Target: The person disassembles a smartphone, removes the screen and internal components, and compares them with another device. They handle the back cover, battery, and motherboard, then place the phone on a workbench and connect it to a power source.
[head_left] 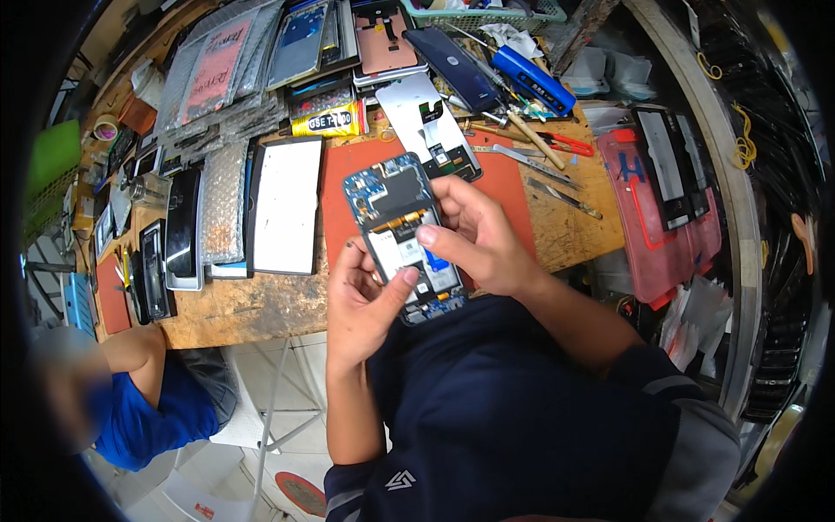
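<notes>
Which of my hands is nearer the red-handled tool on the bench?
Right. Your right hand holds the opened phone's right side, below and left of the red-handled tool; your left hand holds the opposite side, farther away.

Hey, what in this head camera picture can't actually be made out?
All in the head view:
Underside of the opened phone: faces away from the camera.
Parts of its inside: covered by the thumbs of the left hand and right hand.
Middle of the orange-red mat: behind the phone and hands.
Green object at far left: cut off by the dark rim.
Head of the seated person: blurred.
</notes>
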Demonstrator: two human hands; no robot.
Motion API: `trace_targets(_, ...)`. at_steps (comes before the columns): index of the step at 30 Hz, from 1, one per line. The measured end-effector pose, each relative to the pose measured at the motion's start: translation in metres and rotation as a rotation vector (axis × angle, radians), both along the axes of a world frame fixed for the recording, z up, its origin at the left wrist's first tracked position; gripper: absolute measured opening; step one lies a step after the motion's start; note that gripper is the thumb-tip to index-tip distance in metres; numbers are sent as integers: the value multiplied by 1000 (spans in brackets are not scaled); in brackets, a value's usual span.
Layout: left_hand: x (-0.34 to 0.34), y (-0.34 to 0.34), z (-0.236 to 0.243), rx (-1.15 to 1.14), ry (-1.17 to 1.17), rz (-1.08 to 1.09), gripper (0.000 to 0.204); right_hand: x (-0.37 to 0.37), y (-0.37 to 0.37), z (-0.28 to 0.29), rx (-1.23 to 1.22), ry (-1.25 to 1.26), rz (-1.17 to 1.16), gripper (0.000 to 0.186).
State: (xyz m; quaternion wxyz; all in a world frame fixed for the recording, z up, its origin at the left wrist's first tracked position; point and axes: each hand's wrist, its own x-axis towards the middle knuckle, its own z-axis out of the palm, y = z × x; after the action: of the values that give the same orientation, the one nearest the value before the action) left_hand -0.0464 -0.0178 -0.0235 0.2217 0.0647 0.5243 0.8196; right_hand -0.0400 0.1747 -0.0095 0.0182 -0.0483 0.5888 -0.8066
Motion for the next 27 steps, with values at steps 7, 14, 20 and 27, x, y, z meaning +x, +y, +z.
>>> trace_targets(7, -36, 10, 31, -72, 152, -53, 40, -55, 9, 30, 71, 116, 22, 30)
trace_targets(14, -146, 44, 77, -130, 539, 63, 25, -128, 24, 68, 208, 422, -124, 30)
trace_targets(20, -167, 80, 46, -252, 558, 3, 14, -138, 45, 24, 257, 419, -407, 31)
trace_targets(27, -151, 76, 29, -137, 460, 60, 17, -128, 59, 25, 93, 334, -89, 30)
